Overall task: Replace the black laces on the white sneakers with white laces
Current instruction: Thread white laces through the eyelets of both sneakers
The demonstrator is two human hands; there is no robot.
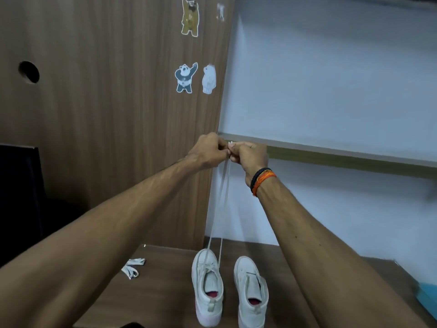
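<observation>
Two white sneakers stand side by side on the brown table (165,292), toes pointing away from me. The left sneaker (207,287) has a white lace (223,200) threaded through its front eyelets. Both ends of that lace run straight up from the shoe, pulled taut. High above the shoe, my left hand (208,150) and my right hand (248,156) meet and each pinches a lace end, tips level. The right sneaker (251,292) shows no lace. A second white lace (133,267) lies bundled on the table to the left of the shoes.
A wooden panel (106,102) with bear stickers rises behind the table on the left. A shelf edge (331,155) crosses the white wall on the right, just behind my hands. A dark object (19,197) stands at the far left, and something teal (428,297) lies at the table's right edge.
</observation>
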